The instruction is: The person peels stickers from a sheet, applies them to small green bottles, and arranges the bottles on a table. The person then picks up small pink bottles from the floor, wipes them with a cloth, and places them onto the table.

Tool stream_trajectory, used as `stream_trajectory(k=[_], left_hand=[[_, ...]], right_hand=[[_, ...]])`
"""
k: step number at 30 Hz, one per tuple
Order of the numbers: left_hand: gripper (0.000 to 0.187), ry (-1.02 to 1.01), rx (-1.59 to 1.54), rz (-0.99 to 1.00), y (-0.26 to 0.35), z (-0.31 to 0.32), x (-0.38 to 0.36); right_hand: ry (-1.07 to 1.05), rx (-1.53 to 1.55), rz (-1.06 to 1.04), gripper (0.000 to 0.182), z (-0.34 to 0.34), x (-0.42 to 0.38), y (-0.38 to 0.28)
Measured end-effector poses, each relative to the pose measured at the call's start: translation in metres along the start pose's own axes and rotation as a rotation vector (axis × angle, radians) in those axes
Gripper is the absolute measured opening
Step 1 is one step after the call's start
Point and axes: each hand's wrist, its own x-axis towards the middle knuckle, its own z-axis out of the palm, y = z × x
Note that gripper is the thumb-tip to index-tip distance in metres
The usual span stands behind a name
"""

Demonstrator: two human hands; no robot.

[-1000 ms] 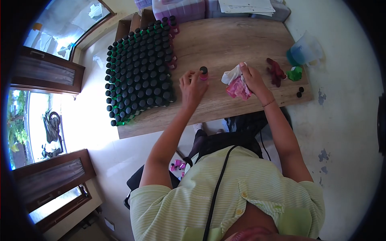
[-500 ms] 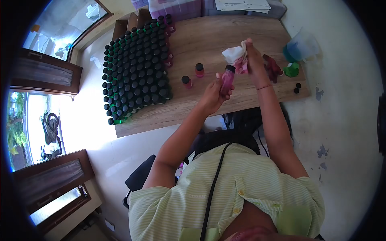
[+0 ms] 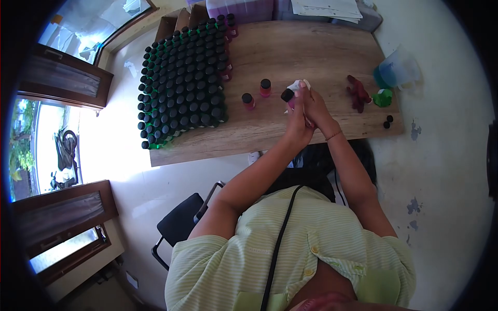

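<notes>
My left hand (image 3: 298, 123) is closed round a small bottle of pink liquid (image 3: 291, 103) with a black cap, tilted above the table's front part. Against the bottle's far side, my right hand (image 3: 317, 110) is closed on a white cloth (image 3: 295, 86) with pink stains. Both hands press together, so most of the bottle and cloth is hidden. Two similar bottles, a nearer one (image 3: 249, 102) and a farther one (image 3: 265, 88), stand upright to the left of my hands.
A dense block of black-capped bottles (image 3: 189, 83) fills the table's left side. On the right are a dark red crumpled item (image 3: 357, 94), a green object (image 3: 383, 98), small black caps (image 3: 388, 122) and a jug of blue-green liquid (image 3: 397, 70). Purple containers (image 3: 238, 11) and papers (image 3: 329, 8) line the back.
My right hand has come down and left with the cloth, from beside the cap to round the bottle. My two hands, apart before, now meet. The camera view has shifted slightly.
</notes>
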Motion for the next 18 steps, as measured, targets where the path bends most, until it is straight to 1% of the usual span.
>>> stream_trajectory(k=[2, 4, 6, 7, 9, 11, 12, 14, 15, 17, 18], left_hand=[[0.05, -0.099, 0.079, -0.109, -0.006, -0.032, 0.018], [0.055, -0.118, 0.162, -0.12, -0.001, -0.031, 0.013], [0.062, -0.063, 0.25, -0.032, -0.004, -0.018, 0.001], [0.065, -0.047, 0.221, -0.013, -0.003, -0.015, -0.004], [0.071, -0.014, 0.159, 0.032, 0.002, -0.012, -0.011], [0.068, 0.013, 0.209, 0.094, 0.016, -0.033, -0.01], [0.066, 0.029, 0.234, 0.125, 0.025, -0.047, -0.011], [0.061, 0.077, 0.492, 0.212, 0.046, -0.072, -0.016], [0.059, 0.101, 0.621, 0.252, 0.056, -0.085, -0.02], [0.054, 0.155, 1.138, 0.478, 0.075, -0.114, -0.025], [0.052, 0.179, 1.397, 0.591, 0.083, -0.123, -0.027]], right_hand=[[0.014, 0.051, 0.171, 0.059, -0.003, -0.001, -0.004], [0.048, 0.064, 0.174, 0.06, -0.006, -0.002, -0.014], [0.11, 0.045, 0.177, 0.062, -0.013, 0.001, -0.01], [0.15, 0.018, 0.178, 0.062, -0.021, 0.008, 0.0], [0.281, -0.113, 0.09, 0.063, -0.041, 0.027, 0.028], [0.461, -0.314, -0.091, 0.064, -0.07, 0.043, 0.063], [0.391, -0.431, -0.045, 0.062, -0.086, 0.043, 0.062], [0.244, -0.664, 0.053, 0.06, -0.114, 0.039, 0.055], [0.253, -0.821, -0.014, 0.059, -0.124, 0.04, 0.063], [0.273, -1.134, -0.162, 0.059, -0.136, 0.05, 0.078], [0.216, -1.133, -0.195, 0.057, -0.133, 0.055, 0.071]])
